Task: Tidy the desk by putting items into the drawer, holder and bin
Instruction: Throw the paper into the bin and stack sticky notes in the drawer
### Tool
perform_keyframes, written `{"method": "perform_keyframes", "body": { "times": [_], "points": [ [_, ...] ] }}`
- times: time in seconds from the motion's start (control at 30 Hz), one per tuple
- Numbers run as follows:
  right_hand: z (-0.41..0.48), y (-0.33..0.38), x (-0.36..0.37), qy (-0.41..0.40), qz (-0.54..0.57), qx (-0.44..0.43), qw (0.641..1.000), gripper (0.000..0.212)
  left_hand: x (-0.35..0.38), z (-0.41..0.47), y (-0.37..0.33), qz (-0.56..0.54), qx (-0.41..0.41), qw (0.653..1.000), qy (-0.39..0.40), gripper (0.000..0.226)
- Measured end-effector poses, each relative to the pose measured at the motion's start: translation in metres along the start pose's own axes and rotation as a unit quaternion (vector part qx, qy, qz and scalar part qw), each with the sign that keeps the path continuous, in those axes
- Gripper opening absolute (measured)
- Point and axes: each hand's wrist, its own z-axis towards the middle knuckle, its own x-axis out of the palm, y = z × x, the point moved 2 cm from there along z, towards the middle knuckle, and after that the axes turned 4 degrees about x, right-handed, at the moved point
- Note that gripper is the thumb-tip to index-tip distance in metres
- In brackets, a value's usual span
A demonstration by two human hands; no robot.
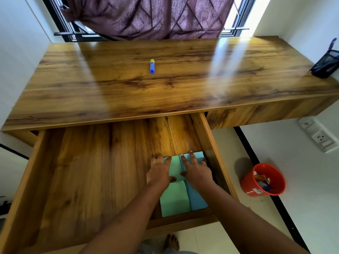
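The wooden drawer [91,171] is pulled out wide below the desk top [110,88]. In its right front corner lie a green paper pad [174,200] and a blue one [197,198] side by side. My left hand [158,172] rests flat on the green pad, fingers spread. My right hand [195,169] presses flat on the blue pad, a ring on one finger. Neither hand grips anything. A blue glue stick with a yellow cap [152,66] lies alone on the desk. A black mesh holder [324,66] with pens stands at the desk's far right edge.
An orange bin [264,180] with wrappers inside stands on the floor to the right of the drawer. A wall socket [319,136] sits on the right wall. A purple curtain [150,15] hangs behind the desk. My bare foot [171,241] shows under the drawer front.
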Motion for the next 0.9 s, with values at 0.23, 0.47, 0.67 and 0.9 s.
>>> {"method": "perform_keyframes", "body": {
  "times": [0.23,0.47,0.67,0.9],
  "points": [
    [0.003,0.004,-0.012,-0.005,0.009,0.015,1.0,0.064,-0.004,-0.003,-0.005,-0.019,-0.008,1.0,-0.015,0.087],
    [0.015,0.036,-0.053,-0.123,0.089,-0.026,0.988,0.037,-0.037,0.003,0.009,-0.084,-0.005,0.987,-0.139,0.074],
    [0.042,0.077,-0.12,-0.221,0.197,-0.072,0.952,0.023,-0.101,0.021,0.041,-0.148,-0.047,0.958,-0.243,0.064],
    [0.105,0.116,-0.194,-0.209,0.219,-0.042,0.952,0.031,-0.178,0.062,0.08,-0.2,-0.089,0.93,-0.296,0.062]
  ]
}}
